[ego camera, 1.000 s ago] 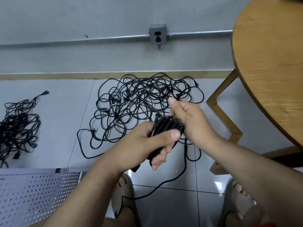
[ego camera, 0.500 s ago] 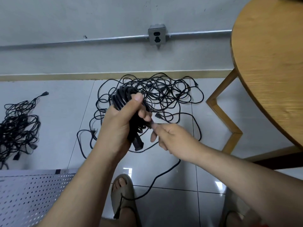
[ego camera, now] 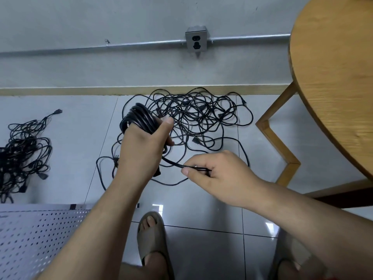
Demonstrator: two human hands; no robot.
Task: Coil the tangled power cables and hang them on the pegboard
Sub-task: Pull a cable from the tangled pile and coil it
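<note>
- Two hands are up over the floor: the left hand (ego camera: 141, 146) grips the coiled cable (ego camera: 139, 120), thumb clamped across the loops. Its other fingers are mostly hidden behind the bundle.
- The right hand (ego camera: 220, 174) pinches the loose strand (ego camera: 172, 163) running out of that coil, fingers curled round it.
- A dark plug end peeks out beside the left wrist, hard to make out.
- Beyond the hands, the big tangle (ego camera: 201, 118) sprawls on the far floor by the skirting.
- A second tangle (ego camera: 24, 154) at far left is cut off by the edge.
- The white pegboard (ego camera: 40, 235) lies near left, also cropped.
- Pale glossy tiles (ego camera: 70, 138) and a grey wall (ego camera: 101, 21) with a metal conduit (ego camera: 60, 49) and an outlet box (ego camera: 196, 39).
- A round wooden table (ego camera: 333, 77) at right is only partly in shot; one sandal (ego camera: 151, 239) sits near centre.
</note>
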